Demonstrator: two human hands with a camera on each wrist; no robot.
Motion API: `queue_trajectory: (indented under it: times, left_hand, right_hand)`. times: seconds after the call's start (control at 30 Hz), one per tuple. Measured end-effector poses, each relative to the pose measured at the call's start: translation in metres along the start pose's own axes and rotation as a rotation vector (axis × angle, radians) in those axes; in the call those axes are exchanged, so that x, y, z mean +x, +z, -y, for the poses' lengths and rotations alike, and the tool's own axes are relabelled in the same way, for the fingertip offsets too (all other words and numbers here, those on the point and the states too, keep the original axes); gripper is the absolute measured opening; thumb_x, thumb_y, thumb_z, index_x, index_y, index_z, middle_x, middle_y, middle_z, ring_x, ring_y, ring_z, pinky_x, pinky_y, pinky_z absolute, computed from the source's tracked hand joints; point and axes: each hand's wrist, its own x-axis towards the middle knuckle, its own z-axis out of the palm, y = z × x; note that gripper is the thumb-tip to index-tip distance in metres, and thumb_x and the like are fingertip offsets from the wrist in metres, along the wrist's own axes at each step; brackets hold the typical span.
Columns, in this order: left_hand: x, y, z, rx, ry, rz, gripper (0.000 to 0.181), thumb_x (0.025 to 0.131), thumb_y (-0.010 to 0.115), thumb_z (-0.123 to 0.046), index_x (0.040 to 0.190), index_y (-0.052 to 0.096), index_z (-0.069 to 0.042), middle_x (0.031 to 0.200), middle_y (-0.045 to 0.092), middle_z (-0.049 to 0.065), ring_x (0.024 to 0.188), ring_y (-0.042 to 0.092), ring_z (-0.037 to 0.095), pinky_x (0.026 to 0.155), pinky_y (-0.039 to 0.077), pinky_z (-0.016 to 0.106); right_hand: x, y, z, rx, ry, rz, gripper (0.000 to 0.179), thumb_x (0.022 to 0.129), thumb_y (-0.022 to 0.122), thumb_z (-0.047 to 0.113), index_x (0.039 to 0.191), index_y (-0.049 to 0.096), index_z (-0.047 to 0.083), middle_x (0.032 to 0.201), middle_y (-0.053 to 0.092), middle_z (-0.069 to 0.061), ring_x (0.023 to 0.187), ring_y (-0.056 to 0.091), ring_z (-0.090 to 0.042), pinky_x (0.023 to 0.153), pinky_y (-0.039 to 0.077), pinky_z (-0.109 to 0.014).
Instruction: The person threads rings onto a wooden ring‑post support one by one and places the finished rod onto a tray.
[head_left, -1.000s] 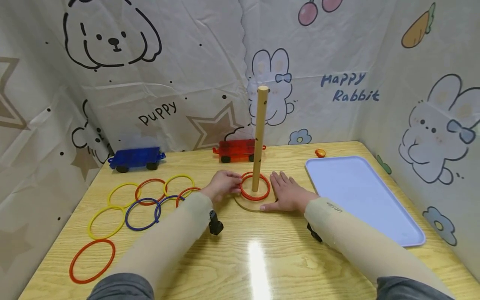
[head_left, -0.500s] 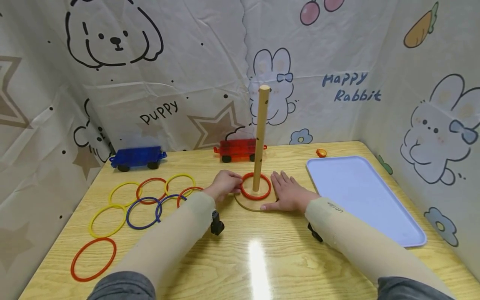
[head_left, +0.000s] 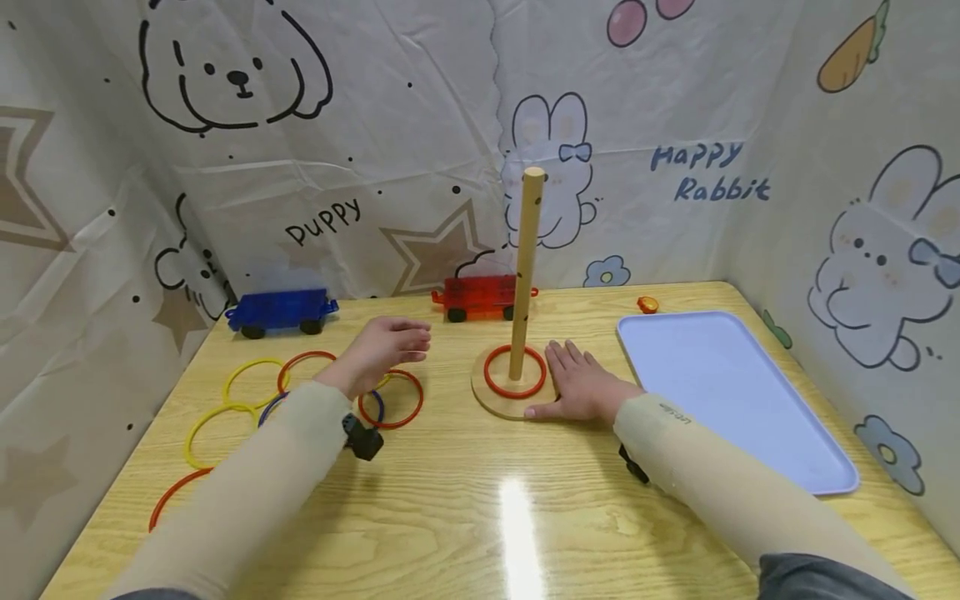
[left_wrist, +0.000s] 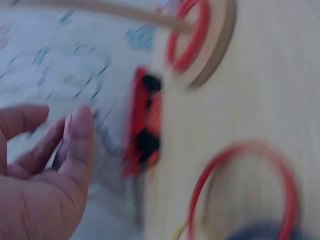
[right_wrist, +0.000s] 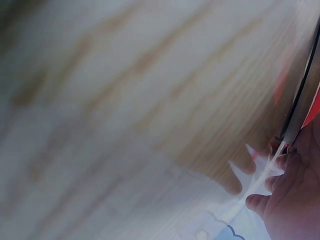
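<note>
In the head view, a wooden pole (head_left: 527,267) rises from a round base (head_left: 510,409). Around its foot lies red plastic ring material (head_left: 517,396), looking like one ring. My right hand (head_left: 583,386) rests flat against the base's right edge, fingers straight, thumb at its front. My left hand (head_left: 384,354) hovers left of the base, fingers loosely bent, with nothing in it. Below it is a loose red ring (head_left: 422,397); a blue ring (head_left: 381,407) partly shows beside it. The left wrist view shows the hand (left_wrist: 50,185) apart from the loose red ring (left_wrist: 290,190).
Several yellow, red and blue rings overlap at the left, including a yellow ring (head_left: 189,437), partly behind my left arm. A blue toy wagon (head_left: 281,310) and a red toy wagon (head_left: 480,297) stand at the back. A lavender tray (head_left: 735,400) and small orange object (head_left: 647,305) are right.
Two offset red rings at the pole's foot have come into line. My left hand has then left them and moved left over the loose rings. The right hand has stayed at the base.
</note>
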Motion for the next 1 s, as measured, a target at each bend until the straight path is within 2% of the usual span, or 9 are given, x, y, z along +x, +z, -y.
queue_trajectory:
  times: [0.07,0.13,0.23,0.3,0.43,0.7,0.77,0.87,1.0]
  left_hand:
    - [-0.014,-0.024,-0.007,-0.023,0.026,0.025,0.038,0.109,0.048,-0.005,0.142,0.047,0.015,0.116,0.064,0.01,0.101,0.065,0.015,0.092,0.057,0.027]
    - [-0.029,-0.047,-0.012,-0.07,0.051,0.045,0.03,0.109,0.05,-0.007,0.135,0.056,0.008,0.111,0.067,0.004,0.099,0.067,0.012,0.092,0.057,0.027]
    - [-0.051,-0.077,-0.015,-0.16,0.093,0.072,0.019,0.108,0.054,-0.008,0.119,0.07,-0.006,0.108,0.072,0.001,0.1,0.069,0.013,0.09,0.058,0.028]
    - [-0.065,-0.094,-0.013,-0.201,0.128,0.091,0.021,0.108,0.055,-0.008,0.109,0.075,-0.014,0.109,0.073,0.001,0.1,0.07,0.014,0.088,0.058,0.028]
    - [-0.089,-0.126,-0.003,-0.231,0.2,0.138,0.029,0.109,0.05,-0.003,0.112,0.076,-0.013,0.112,0.073,0.003,0.101,0.07,0.016,0.087,0.059,0.029]
    - [-0.135,-0.185,0.03,-0.227,0.242,0.161,0.041,0.109,0.039,0.007,0.122,0.073,-0.012,0.118,0.072,0.003,0.105,0.07,0.015,0.088,0.058,0.027]
    - [-0.148,-0.199,0.042,-0.251,0.251,0.147,0.043,0.109,0.037,0.007,0.123,0.073,-0.012,0.119,0.072,0.003,0.106,0.071,0.015,0.088,0.058,0.026]
    - [-0.168,-0.215,0.062,-0.272,0.242,0.08,0.043,0.109,0.037,0.007,0.123,0.073,-0.012,0.117,0.072,0.002,0.106,0.071,0.014,0.087,0.058,0.026]
    - [-0.188,-0.234,0.088,-0.215,0.184,-0.086,0.039,0.109,0.044,0.003,0.117,0.074,-0.021,0.112,0.072,-0.005,0.101,0.071,0.009,0.082,0.059,0.023]
  right_hand:
    - [0.0,0.0,-0.001,0.002,0.001,0.002,0.125,0.087,0.053,0.083,0.162,0.007,-0.006,0.17,0.004,-0.024,0.155,0.002,-0.045,0.124,0.01,-0.059]
    - [-0.001,-0.001,-0.001,0.005,0.003,0.004,0.125,0.087,0.054,0.083,0.162,0.007,-0.006,0.17,0.004,-0.024,0.155,0.002,-0.045,0.124,0.009,-0.059]
    - [-0.002,-0.002,-0.002,0.011,0.003,0.005,0.125,0.088,0.054,0.082,0.162,0.007,-0.006,0.169,0.004,-0.024,0.155,0.002,-0.045,0.124,0.009,-0.06]
    - [-0.003,-0.002,-0.002,0.013,0.003,0.006,0.124,0.088,0.055,0.082,0.162,0.008,-0.006,0.169,0.005,-0.024,0.155,0.002,-0.045,0.124,0.009,-0.06]
    - [-0.003,-0.002,-0.002,0.016,-0.002,0.005,0.125,0.088,0.054,0.082,0.162,0.008,-0.007,0.169,0.005,-0.025,0.155,0.002,-0.045,0.124,0.009,-0.06]
    - [-0.002,-0.001,-0.004,0.02,0.001,0.0,0.124,0.088,0.055,0.081,0.162,0.007,-0.006,0.169,0.004,-0.025,0.154,0.002,-0.046,0.124,0.009,-0.06]
    - [0.0,-0.001,-0.004,0.025,-0.007,0.0,0.125,0.088,0.054,0.082,0.162,0.007,-0.007,0.169,0.004,-0.025,0.154,0.002,-0.046,0.124,0.009,-0.06]
    - [0.002,0.0,-0.004,0.021,-0.015,0.007,0.127,0.087,0.052,0.084,0.162,0.006,-0.006,0.169,0.003,-0.025,0.155,0.001,-0.045,0.124,0.009,-0.059]
    - [0.001,-0.001,-0.004,0.019,-0.011,0.014,0.127,0.086,0.051,0.085,0.162,0.005,-0.006,0.169,0.002,-0.024,0.155,0.0,-0.045,0.124,0.008,-0.059]
